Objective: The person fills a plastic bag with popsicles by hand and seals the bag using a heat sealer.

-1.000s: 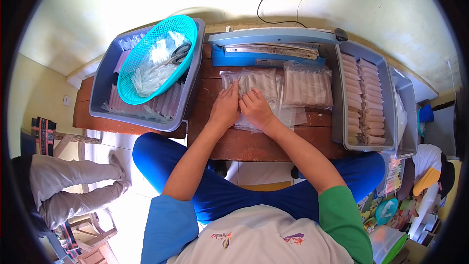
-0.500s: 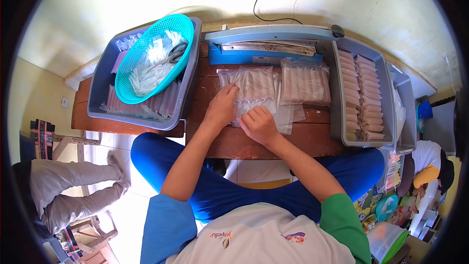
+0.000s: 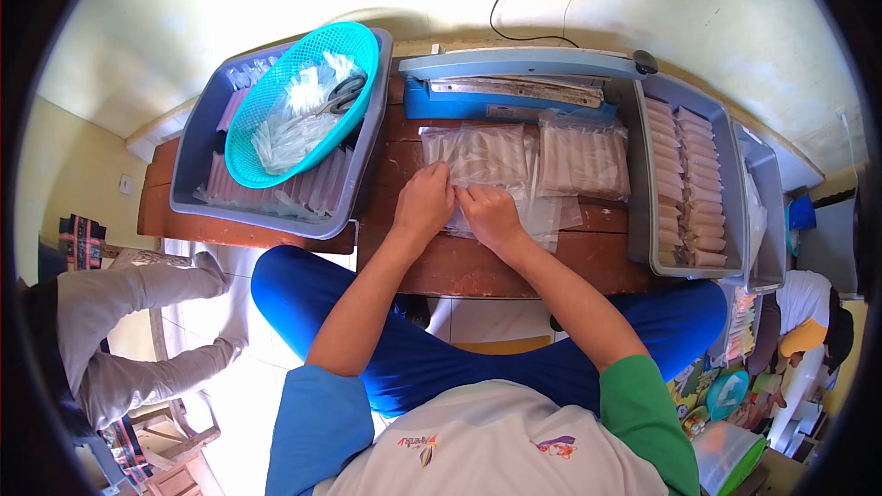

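Observation:
On the brown table (image 3: 404, 257) lies a clear plastic bag (image 3: 482, 154) with several pinkish sticks inside. My left hand (image 3: 425, 200) has its fingers curled on the bag's lower left edge, pinching the plastic. Close beside it, my right hand (image 3: 490, 215) is closed on the same bag's near edge. Another filled bag (image 3: 582, 158) lies to the right, partly beside flat clear plastic (image 3: 544, 220) that sticks out from under the first bag.
Behind the bags stands a blue sealer (image 3: 510, 99). At left, a grey tub (image 3: 344, 207) carries a turquoise basket (image 3: 241, 152) with plastic wrappers and scissors. Another grey tub (image 3: 640, 174) of sticks stands at right. One person's legs (image 3: 147, 294) and a crouching person (image 3: 808, 312) are nearby.
My right hand has moved up and left against the bag's edge, close to my left hand. The fingers no longer press on top of the sticks. The legs at left have shifted.

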`<action>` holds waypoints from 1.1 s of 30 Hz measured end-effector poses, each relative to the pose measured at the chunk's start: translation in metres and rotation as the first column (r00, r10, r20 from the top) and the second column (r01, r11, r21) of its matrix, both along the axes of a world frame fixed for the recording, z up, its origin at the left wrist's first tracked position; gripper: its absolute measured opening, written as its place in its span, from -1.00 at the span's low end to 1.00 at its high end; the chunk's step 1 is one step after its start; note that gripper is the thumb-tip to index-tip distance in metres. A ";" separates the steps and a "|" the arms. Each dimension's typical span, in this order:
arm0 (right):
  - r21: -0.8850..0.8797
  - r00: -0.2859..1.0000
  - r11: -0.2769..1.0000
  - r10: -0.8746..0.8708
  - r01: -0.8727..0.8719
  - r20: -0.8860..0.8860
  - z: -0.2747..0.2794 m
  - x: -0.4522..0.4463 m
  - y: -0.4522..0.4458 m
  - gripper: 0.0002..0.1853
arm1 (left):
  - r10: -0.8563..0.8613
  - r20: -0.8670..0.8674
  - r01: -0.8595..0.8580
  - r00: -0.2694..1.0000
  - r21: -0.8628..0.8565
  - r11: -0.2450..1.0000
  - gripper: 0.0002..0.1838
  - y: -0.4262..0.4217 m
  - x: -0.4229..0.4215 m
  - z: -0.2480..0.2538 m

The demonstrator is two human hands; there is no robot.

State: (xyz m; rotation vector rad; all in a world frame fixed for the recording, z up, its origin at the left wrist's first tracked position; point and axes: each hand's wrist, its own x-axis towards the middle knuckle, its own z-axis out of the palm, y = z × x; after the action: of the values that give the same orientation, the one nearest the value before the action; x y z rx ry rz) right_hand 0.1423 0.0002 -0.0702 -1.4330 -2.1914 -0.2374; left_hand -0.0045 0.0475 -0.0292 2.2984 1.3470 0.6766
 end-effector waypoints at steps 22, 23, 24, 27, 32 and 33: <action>-0.019 0.996 0.999 -0.039 0.037 -0.077 0.001 0.000 0.001 -0.93 | 0.017 0.005 -0.017 1.000 -0.009 1.000 -0.88 0.000 0.003 0.000; -0.024 0.999 0.999 -0.037 0.037 -0.023 0.002 -0.001 0.001 -0.95 | 0.018 0.004 -0.018 1.000 -0.008 1.000 -0.88 0.000 0.002 0.003; -0.023 0.999 0.999 -0.036 0.035 -0.025 0.004 -0.001 0.002 -0.95 | 0.023 -0.020 -0.023 1.000 -0.006 1.000 -0.88 -0.002 0.000 0.006; 0.072 1.000 0.997 0.006 -0.005 -0.015 0.007 -0.001 0.006 -0.85 | 0.044 -0.079 -0.047 0.996 -0.046 0.998 -0.86 -0.005 -0.003 0.024; 0.135 1.000 0.991 -0.008 0.006 0.012 0.008 -0.007 0.011 -0.82 | 0.040 -0.122 -0.056 0.992 -0.131 0.990 -0.83 -0.004 -0.004 0.024; 0.135 1.000 0.991 -0.006 0.004 0.012 0.004 -0.008 0.013 -0.82 | 0.037 -0.118 -0.053 0.992 -0.131 0.990 -0.83 -0.005 -0.003 0.025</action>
State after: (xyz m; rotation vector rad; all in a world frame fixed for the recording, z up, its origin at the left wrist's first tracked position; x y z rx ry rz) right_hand 0.1346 0.0132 -0.0662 -1.3658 -2.1381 -0.3897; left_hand -0.0073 0.0427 -0.0046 2.2351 1.4540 0.4580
